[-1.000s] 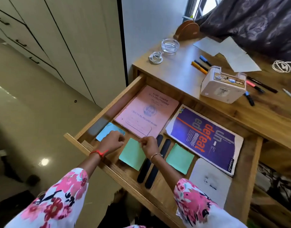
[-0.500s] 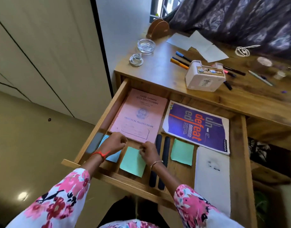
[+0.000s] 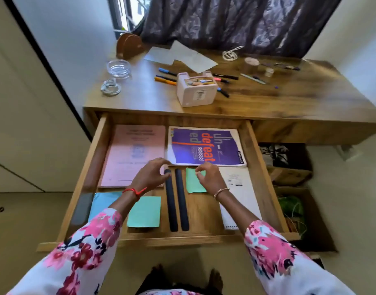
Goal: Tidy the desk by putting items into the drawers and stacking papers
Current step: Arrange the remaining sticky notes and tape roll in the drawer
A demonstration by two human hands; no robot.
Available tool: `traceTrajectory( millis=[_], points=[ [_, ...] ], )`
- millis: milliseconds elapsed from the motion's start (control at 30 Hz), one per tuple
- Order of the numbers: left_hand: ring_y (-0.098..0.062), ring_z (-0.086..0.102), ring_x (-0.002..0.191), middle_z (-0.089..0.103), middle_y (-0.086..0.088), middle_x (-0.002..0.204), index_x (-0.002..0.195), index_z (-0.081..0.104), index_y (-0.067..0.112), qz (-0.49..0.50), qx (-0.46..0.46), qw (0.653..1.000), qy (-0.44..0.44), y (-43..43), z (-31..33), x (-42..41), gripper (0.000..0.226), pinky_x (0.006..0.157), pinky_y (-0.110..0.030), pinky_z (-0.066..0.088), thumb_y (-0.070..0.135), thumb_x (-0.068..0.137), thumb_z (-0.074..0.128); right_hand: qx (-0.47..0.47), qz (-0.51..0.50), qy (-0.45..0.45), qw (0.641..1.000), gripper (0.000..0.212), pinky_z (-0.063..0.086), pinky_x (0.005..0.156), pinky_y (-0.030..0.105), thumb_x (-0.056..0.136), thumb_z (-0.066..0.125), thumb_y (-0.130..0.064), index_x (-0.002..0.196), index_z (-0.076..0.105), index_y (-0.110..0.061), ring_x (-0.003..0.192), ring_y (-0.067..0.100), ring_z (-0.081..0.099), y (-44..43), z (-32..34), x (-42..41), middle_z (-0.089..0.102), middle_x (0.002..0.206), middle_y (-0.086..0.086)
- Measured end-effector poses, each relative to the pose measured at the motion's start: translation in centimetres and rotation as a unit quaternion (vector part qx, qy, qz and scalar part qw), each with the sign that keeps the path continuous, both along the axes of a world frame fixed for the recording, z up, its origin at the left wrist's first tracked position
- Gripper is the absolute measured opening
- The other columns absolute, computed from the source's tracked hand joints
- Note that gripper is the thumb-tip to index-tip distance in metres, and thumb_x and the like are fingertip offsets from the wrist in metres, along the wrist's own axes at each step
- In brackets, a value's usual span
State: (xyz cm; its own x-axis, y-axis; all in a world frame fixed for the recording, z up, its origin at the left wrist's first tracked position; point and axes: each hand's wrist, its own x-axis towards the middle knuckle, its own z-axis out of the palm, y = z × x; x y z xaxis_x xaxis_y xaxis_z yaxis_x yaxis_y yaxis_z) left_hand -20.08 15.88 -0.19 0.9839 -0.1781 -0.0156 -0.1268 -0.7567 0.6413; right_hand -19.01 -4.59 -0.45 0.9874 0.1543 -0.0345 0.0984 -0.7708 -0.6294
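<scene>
Wooden table (image 3: 140, 99) beneath a curtained window, its drawer (image 3: 265, 177) pulled fully out. Pens (image 3: 165, 80), loose papers (image 3: 182, 56), a coiled cable (image 3: 231, 53) and a pale box (image 3: 196, 89) lay on the table's far half, not yet stowed. Inside the drawer lay a pink record book (image 3: 133, 150) at the far-left corner, a purple notebook (image 3: 206, 146) at the far-right, and green sticky notes (image 3: 145, 211) near the front edge. Both hands hovered over the drawer's middle, fingers curled apart, clamped on nothing: left hand (image 3: 152, 173), right hand (image 3: 208, 175). Papers would probably be light and floppy, best lifted by an edge; pens stiff, prone to roll.
</scene>
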Motion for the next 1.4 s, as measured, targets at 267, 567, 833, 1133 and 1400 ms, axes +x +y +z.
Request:
traceTrajectory(
  millis=[267,567,833,1133,1400],
  points=[
    [-0.030,0.030,0.136,0.036,-0.017,0.144,0.135,0.039,0.000,-0.125,0.057,0.987,-0.088,-10.3,2.7,3.2,0.065,0.111,-0.032,0.022,0.021,0.081,0.069,-0.033,-0.073,-0.086,0.993,0.012,0.039,0.081,0.022,0.082,0.055,-0.001,0.084,0.066,0.006,0.092,0.032,0.060,-12.1,4.4,1.1,0.062,0.093,0.021],
    [-0.029,0.017,0.141,0.029,-0.014,0.149,0.138,0.035,0.003,-0.133,0.077,0.977,-0.148,-23.2,6.7,6.3,0.071,0.116,-0.042,0.016,0.028,0.081,0.068,-0.022,-0.088,-0.120,0.989,0.020,0.034,0.109,0.031,0.087,0.056,-0.011,0.098,0.066,0.003,0.127,0.024,0.045,-27.0,8.6,1.9,0.055,0.127,0.019],
    [-0.028,0.018,0.141,0.028,-0.016,0.149,0.140,0.032,0.003,-0.086,0.080,0.977,-0.178,-30.6,9.6,7.9,0.072,0.116,-0.038,0.013,0.028,0.082,0.067,-0.033,-0.069,-0.150,0.986,0.019,0.037,0.106,0.039,0.088,0.056,-0.013,0.099,0.066,-0.001,0.121,0.024,0.048,-35.6,11.7,4.0,0.057,0.120,0.015],
    [-0.024,0.018,0.140,0.026,-0.010,0.150,0.142,0.030,0.009,-0.063,0.112,0.979,-0.160,-34.9,9.3,13.3,0.067,0.116,-0.039,0.011,0.033,0.087,0.060,-0.012,-0.056,-0.163,0.985,0.019,0.044,0.095,0.034,0.087,0.055,-0.011,0.099,0.064,0.000,0.101,0.023,0.055,-38.4,11.4,9.6,0.060,0.107,0.014],
    [-0.027,0.020,0.139,0.029,-0.013,0.148,0.140,0.032,0.008,-0.040,0.098,0.986,-0.128,-36.7,7.2,20.8,0.061,0.115,-0.041,0.017,0.032,0.089,0.057,-0.038,-0.017,-0.132,0.990,0.022,0.045,0.092,0.027,0.087,0.055,-0.012,0.104,0.062,-0.001,0.101,0.022,0.057,-39.0,10.5,18.5,0.059,0.109,0.012]
  ],
)
